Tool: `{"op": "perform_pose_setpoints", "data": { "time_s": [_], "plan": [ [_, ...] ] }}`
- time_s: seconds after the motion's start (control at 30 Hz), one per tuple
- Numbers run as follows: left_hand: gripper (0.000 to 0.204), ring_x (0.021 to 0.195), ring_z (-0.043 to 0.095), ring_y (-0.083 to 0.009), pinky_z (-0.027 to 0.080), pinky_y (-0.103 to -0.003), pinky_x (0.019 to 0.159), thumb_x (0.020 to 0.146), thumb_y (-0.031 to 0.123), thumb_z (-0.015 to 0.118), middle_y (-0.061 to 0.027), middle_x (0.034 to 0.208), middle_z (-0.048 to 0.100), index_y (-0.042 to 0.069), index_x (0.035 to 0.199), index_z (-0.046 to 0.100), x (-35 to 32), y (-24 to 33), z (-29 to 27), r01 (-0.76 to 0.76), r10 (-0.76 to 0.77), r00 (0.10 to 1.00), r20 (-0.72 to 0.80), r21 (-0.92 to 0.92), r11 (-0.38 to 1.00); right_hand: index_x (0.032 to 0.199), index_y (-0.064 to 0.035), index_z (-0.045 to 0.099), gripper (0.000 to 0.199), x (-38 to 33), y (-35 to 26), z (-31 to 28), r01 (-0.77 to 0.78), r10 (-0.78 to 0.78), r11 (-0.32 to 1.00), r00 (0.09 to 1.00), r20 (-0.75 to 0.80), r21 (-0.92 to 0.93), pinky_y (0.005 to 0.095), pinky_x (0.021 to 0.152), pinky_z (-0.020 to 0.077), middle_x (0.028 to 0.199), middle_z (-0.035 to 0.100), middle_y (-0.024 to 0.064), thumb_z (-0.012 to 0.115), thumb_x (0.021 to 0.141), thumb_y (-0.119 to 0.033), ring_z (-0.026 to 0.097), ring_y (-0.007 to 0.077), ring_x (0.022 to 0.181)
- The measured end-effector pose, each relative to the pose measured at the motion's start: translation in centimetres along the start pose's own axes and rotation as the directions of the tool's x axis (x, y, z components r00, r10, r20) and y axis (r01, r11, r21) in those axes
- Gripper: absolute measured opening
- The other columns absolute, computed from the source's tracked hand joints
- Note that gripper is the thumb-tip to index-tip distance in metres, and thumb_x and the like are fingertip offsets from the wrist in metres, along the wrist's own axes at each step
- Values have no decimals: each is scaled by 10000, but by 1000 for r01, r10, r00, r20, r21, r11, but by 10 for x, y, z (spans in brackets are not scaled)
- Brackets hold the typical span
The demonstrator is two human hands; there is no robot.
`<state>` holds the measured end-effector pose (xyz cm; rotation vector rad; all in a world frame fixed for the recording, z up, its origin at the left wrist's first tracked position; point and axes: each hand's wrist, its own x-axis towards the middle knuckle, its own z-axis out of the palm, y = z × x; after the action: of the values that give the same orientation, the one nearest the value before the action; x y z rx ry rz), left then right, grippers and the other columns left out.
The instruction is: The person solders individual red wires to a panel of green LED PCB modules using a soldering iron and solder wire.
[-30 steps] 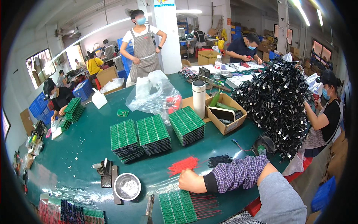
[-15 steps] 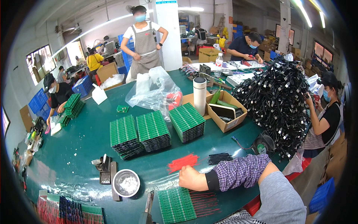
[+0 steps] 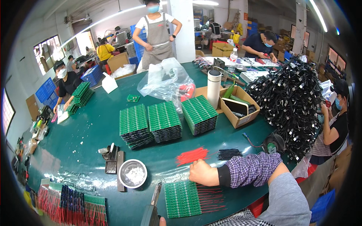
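At the lower edge, a single digit of my left hand [image 3: 162,221] shows against the grey handle of a soldering iron [image 3: 152,207]; the rest of that hand is cut off. The iron's metal tip points up beside a green circuit board panel [image 3: 180,201] with red wires [image 3: 213,197] along its right side. My right hand [image 3: 203,173] is closed at the panel's upper right corner, just below a bundle of loose red wires [image 3: 192,155]. Its fingertips are hidden, so what they pinch cannot be seen. Black wires [image 3: 229,154] lie beyond the right wrist.
A white bowl [image 3: 132,173] stands left of the iron, beside a dark metal holder [image 3: 111,162]. Stacked green panels [image 3: 164,120] rise farther back, near a carton [image 3: 241,116]. Wired panels [image 3: 71,205] lie lower left. Black cables [image 3: 286,105] heap at right; co-workers surround the table.
The whole scene has shifted slightly right and upward in the picture. A digit of my left hand now shows by the iron's handle. My right hand stays near the panel's upper edge.
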<state>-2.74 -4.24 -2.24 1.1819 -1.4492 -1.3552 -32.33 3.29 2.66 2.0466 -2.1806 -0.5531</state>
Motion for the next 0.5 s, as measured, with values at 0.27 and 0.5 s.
{"op": "perform_pose_setpoints", "data": {
  "time_s": [0.27,0.5],
  "plan": [
    [395,843,678,-189,536,-339,757,792,115,860,-109,1021,723,-65,1095,680,-3,39,6,-128,126,992,31,65,990,725,-140,736,58,0,1,-5,32,-32,998,999,-4,-61,373,546,443,754,688,42,709,745,-188,659,233,752],
    [398,875,676,-192,537,-348,792,754,124,896,-119,1024,718,-52,1037,678,-6,29,7,52,-52,999,-15,-39,998,760,-84,743,103,-4,0,-2,41,-36,993,998,43,-110,390,582,463,804,679,115,704,737,-177,633,246,757]
  ]
}}
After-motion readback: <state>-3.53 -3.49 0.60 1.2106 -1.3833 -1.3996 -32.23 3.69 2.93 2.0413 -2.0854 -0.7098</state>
